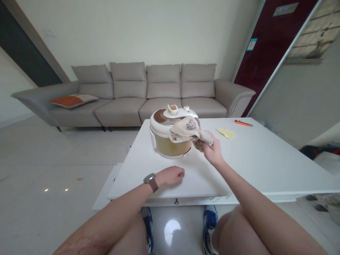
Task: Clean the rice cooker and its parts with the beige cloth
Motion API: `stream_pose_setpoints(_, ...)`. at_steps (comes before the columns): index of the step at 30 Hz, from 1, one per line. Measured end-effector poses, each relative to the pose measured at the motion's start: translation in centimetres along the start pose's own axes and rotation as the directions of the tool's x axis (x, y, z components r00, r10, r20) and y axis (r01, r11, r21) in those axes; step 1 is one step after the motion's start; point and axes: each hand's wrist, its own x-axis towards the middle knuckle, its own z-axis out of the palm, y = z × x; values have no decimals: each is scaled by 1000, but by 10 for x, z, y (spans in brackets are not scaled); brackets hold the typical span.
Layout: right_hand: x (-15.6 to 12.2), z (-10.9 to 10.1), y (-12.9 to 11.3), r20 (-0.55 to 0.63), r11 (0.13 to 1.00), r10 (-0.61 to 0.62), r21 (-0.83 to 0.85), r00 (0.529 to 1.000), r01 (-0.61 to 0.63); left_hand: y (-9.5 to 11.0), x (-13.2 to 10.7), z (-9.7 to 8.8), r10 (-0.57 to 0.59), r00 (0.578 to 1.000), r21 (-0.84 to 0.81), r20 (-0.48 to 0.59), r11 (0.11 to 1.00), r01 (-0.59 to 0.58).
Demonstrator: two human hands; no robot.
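A cream and gold electric pressure cooker (166, 140) stands on the white table (265, 166), lid on. My right hand (211, 150) grips a beige patterned cloth (188, 130) and presses it against the cooker's right side and lid edge. My left hand (171, 175) rests on the table in front of the cooker, fingers curled into a loose fist with nothing visible in it. A watch with a brown strap is on my left wrist.
A yellow cloth or paper (226, 133) and an orange-handled tool (243, 123) lie at the table's far right. A grey sofa (132, 95) with an orange cushion stands behind the table. My knees and blue shoes sit below the table's front edge.
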Motion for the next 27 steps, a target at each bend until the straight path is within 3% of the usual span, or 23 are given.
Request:
stream_pose_setpoints(2,4,-3,0,-198,995,95,29,976,-91,1,0,0,1,1000,3,0,1000,-1)
stream_pose_setpoints(6,11,-13,0,-530,982,191,97,826,-165,2,0,1,5,1000,-1,4,1000,-5)
stream_pose_setpoints(8,13,-17,3,-613,977,213,134,761,-165,1,0,2,8,1000,-1,2,1000,-8)
stream_pose_setpoints(11,11,-18,5,-647,967,253,202,719,-158,-1,1,3,8,1000,3,3,1000,-8)
stream_pose_setpoints(13,7,-14,6,-625,962,265,222,735,-158,-1,1,3,6,1000,11,7,1000,-6)
stream_pose_setpoints(15,2,-5,6,-557,961,266,216,787,-172,-1,1,3,7,1000,14,9,1000,-7)
stream_pose_setpoints(20,-11,25,14,-187,949,263,225,946,-219,1,2,2,16,1000,16,10,1000,-16)
stream_pose_setpoints(23,-15,39,23,-36,932,268,260,963,-250,3,2,2,9,1000,33,5,999,-9)
stream_pose_setpoints(27,-23,47,34,-41,899,303,344,952,-272,3,3,2,11,1000,44,9,999,-12)
